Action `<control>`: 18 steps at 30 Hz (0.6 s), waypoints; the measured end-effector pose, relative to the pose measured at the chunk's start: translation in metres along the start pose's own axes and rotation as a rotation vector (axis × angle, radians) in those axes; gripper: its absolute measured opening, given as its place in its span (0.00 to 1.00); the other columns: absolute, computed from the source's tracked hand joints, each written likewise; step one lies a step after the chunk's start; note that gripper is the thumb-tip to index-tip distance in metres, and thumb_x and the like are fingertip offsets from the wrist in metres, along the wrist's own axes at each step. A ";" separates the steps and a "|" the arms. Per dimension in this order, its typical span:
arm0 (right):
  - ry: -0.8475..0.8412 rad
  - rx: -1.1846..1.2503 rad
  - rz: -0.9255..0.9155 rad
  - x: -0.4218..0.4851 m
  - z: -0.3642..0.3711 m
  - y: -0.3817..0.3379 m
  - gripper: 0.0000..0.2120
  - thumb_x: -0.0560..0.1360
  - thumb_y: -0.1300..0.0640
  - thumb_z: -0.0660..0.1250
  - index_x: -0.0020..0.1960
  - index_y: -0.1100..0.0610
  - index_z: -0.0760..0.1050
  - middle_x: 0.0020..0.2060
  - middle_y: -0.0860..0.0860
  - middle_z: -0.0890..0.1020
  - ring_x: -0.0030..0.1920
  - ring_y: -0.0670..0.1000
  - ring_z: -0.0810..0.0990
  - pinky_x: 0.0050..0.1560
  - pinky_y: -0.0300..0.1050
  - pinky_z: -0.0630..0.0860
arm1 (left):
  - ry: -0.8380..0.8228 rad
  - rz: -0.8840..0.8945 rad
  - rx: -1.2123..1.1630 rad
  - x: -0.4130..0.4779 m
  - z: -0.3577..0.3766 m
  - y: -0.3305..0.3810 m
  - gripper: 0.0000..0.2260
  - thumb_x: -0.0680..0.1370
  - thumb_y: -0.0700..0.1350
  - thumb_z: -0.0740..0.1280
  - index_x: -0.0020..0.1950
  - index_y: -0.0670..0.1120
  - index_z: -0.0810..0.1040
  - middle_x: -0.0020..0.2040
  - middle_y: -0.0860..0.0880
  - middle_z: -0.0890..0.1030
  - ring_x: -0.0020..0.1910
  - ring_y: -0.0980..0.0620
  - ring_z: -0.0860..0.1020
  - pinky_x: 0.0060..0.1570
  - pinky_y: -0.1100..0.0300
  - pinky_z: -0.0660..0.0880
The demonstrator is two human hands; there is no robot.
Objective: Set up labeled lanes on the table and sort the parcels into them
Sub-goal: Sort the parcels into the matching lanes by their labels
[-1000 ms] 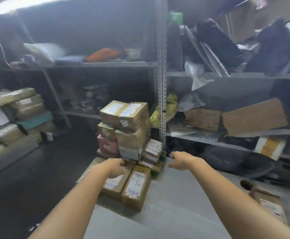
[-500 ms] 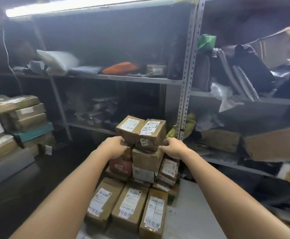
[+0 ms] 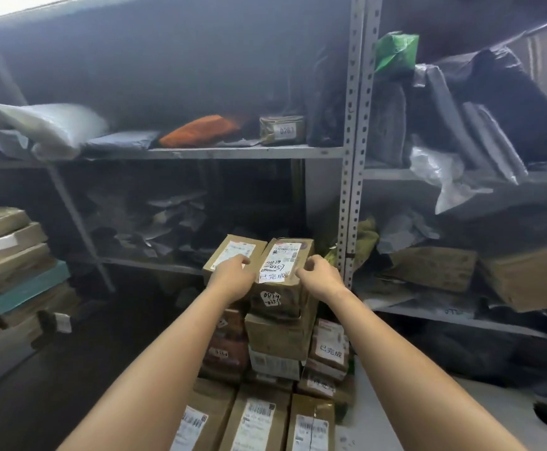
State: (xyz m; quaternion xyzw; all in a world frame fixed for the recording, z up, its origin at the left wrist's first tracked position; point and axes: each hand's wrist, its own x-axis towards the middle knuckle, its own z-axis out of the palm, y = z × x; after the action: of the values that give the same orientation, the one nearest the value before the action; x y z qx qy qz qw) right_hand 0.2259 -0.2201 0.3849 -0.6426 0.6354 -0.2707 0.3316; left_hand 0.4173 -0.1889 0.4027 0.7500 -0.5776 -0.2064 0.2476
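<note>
Parcels (image 3: 275,336) brown, white-labelled; top parcel (image 3: 280,281) between left hand (image 3: 230,278), right hand (image 3: 319,276); curled fingers (image 3: 311,262), grip unclear.

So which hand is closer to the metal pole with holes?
Right. The right hand is just left of the metal pole; the left hand is farther left, across the top box.
</note>
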 end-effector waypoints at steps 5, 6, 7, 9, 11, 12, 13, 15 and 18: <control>0.051 0.113 0.116 0.033 0.012 -0.003 0.25 0.80 0.48 0.64 0.74 0.56 0.66 0.66 0.54 0.77 0.65 0.57 0.76 0.64 0.52 0.74 | -0.031 0.055 -0.085 0.053 0.015 0.001 0.21 0.81 0.48 0.62 0.74 0.49 0.69 0.67 0.45 0.76 0.60 0.46 0.76 0.56 0.55 0.73; 0.057 0.144 0.146 0.039 0.016 -0.005 0.25 0.80 0.48 0.65 0.73 0.56 0.66 0.65 0.54 0.78 0.64 0.56 0.77 0.64 0.53 0.74 | -0.046 0.068 -0.103 0.063 0.018 0.001 0.21 0.81 0.48 0.63 0.75 0.49 0.69 0.67 0.45 0.76 0.61 0.45 0.76 0.58 0.54 0.73; 0.061 0.187 0.164 0.043 0.021 -0.006 0.24 0.80 0.48 0.65 0.72 0.56 0.67 0.63 0.53 0.79 0.62 0.55 0.78 0.63 0.52 0.75 | -0.066 0.078 -0.118 0.071 0.020 0.001 0.21 0.81 0.49 0.63 0.75 0.48 0.69 0.67 0.45 0.76 0.63 0.45 0.76 0.61 0.53 0.73; 0.069 0.272 0.198 0.049 0.030 -0.008 0.20 0.79 0.50 0.66 0.68 0.56 0.70 0.60 0.50 0.79 0.58 0.53 0.79 0.61 0.49 0.75 | -0.120 0.104 -0.138 0.088 0.023 0.002 0.21 0.81 0.49 0.64 0.74 0.48 0.69 0.66 0.46 0.78 0.62 0.45 0.77 0.62 0.52 0.74; 0.098 0.311 0.218 0.056 0.038 -0.006 0.19 0.78 0.51 0.68 0.66 0.56 0.72 0.60 0.51 0.81 0.58 0.53 0.80 0.63 0.52 0.77 | -0.177 0.115 -0.137 0.098 0.023 0.005 0.21 0.81 0.51 0.64 0.74 0.49 0.68 0.64 0.46 0.80 0.59 0.47 0.78 0.56 0.53 0.75; 0.111 0.313 0.226 0.058 0.041 -0.006 0.19 0.77 0.52 0.69 0.65 0.55 0.72 0.59 0.52 0.82 0.58 0.54 0.81 0.63 0.54 0.77 | -0.200 0.118 -0.124 0.103 0.023 0.005 0.21 0.81 0.51 0.64 0.74 0.48 0.69 0.63 0.46 0.80 0.57 0.47 0.78 0.52 0.55 0.73; 0.122 0.309 0.224 0.058 0.042 -0.006 0.18 0.76 0.53 0.70 0.64 0.54 0.72 0.59 0.52 0.82 0.59 0.54 0.81 0.63 0.55 0.77 | -0.219 0.122 -0.103 0.107 0.022 0.005 0.20 0.82 0.51 0.64 0.73 0.48 0.69 0.64 0.46 0.80 0.57 0.47 0.77 0.49 0.56 0.71; 0.131 0.305 0.228 0.055 0.041 -0.008 0.19 0.76 0.56 0.70 0.65 0.54 0.70 0.58 0.52 0.82 0.58 0.53 0.81 0.62 0.54 0.78 | -0.244 0.107 -0.065 0.111 0.020 0.006 0.18 0.81 0.49 0.65 0.70 0.45 0.72 0.64 0.45 0.79 0.61 0.45 0.77 0.50 0.57 0.69; 0.147 0.307 0.248 0.049 0.038 -0.010 0.25 0.77 0.57 0.71 0.72 0.56 0.68 0.61 0.53 0.81 0.57 0.53 0.81 0.61 0.52 0.78 | -0.301 0.082 -0.066 0.118 0.023 0.003 0.13 0.80 0.45 0.67 0.62 0.44 0.76 0.59 0.45 0.81 0.57 0.44 0.79 0.57 0.52 0.76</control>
State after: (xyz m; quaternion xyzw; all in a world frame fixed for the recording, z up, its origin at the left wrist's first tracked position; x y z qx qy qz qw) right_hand 0.2635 -0.2656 0.3646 -0.4797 0.6836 -0.3676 0.4091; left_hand 0.4306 -0.3074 0.3841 0.6780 -0.6312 -0.3248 0.1910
